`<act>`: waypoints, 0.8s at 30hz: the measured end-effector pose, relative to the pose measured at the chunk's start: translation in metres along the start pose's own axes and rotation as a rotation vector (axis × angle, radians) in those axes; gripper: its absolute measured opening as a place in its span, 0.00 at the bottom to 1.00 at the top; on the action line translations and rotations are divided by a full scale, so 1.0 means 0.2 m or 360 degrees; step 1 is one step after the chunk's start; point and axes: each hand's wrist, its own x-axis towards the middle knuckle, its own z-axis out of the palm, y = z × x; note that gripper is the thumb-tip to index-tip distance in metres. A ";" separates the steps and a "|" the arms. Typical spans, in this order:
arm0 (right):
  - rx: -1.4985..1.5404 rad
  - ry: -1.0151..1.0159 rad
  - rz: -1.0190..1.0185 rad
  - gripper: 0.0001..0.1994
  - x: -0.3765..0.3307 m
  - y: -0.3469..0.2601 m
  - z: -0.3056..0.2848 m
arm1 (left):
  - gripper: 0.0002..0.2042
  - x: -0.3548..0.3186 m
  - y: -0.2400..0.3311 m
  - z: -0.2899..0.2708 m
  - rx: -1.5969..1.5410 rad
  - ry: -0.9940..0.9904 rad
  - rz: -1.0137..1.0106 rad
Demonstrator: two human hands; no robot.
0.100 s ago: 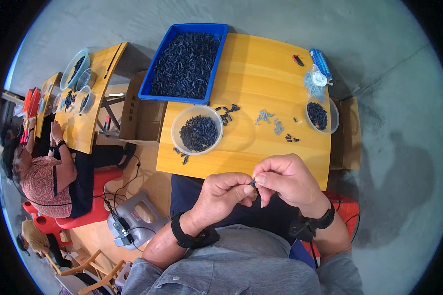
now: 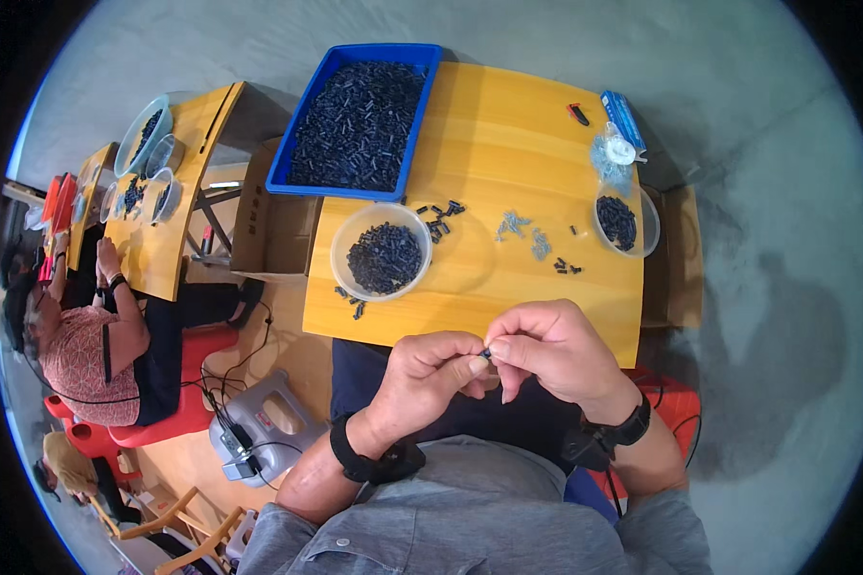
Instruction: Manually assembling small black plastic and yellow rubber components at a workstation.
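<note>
Close to my body, just off the near edge of the yellow table (image 2: 508,125), my two hands meet fingertip to fingertip. My left hand (image 2: 430,379) pinches a small black cylindrical part (image 2: 486,354) between thumb and forefinger, and most of it is hidden. My right hand (image 2: 558,353) is closed in a pinch at the part's other end; what lies between its fingertips cannot be made out. Beyond the left hand stands a clear round bowl (image 2: 339,251) of similar black parts. Small piles of silvery screws (image 2: 512,225) and a few loose black parts (image 2: 568,267) lie on the tabletop ahead.
A blue tray (image 2: 280,171) heaped with black parts sits at the far left. On the right edge are another clear bowl (image 2: 652,225), a plastic bag (image 2: 608,165), a blue box (image 2: 624,123) and a red-black tool (image 2: 578,114). Another person (image 2: 96,359) sits at a table leftward.
The view has shifted very slightly, and my joined hands appear a little further left. Both keep the same pinch.
</note>
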 end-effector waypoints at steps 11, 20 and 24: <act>0.0037 0.0038 0.0097 0.06 0.01 0.03 -0.03 | 0.06 0.02 -0.02 0.05 -0.0006 0.0077 -0.0063; 0.0154 0.0073 0.0098 0.05 0.01 0.03 -0.01 | 0.05 0.02 -0.03 0.06 -0.0081 0.0149 -0.0139; 0.0201 0.0064 0.0048 0.06 0.01 0.00 -0.02 | 0.05 0.03 -0.02 0.05 -0.0151 0.0067 -0.0111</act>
